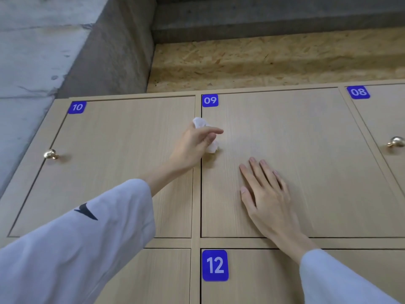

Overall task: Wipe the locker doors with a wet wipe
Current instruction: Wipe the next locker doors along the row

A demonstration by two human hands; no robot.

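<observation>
Your left hand (195,141) grips a crumpled wipe (206,133) at door 09's (306,132) left edge; your right hand (267,194), below-right of it, presses flat, fingers spread.

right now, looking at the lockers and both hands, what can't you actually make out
Head view only:
- Crumpled white wet wipe: mostly hidden inside the left hand, so its size and wetness are unclear.
- Knob of pale wooden door 09: none visible; possibly behind that hand.
- Wooden door 08 with its brass knob: cut off by the right edge.
- Wooden door 12: cut off by the bottom edge and the right sleeve.
- Right hand palm: faces the door, contact unseen.
</observation>
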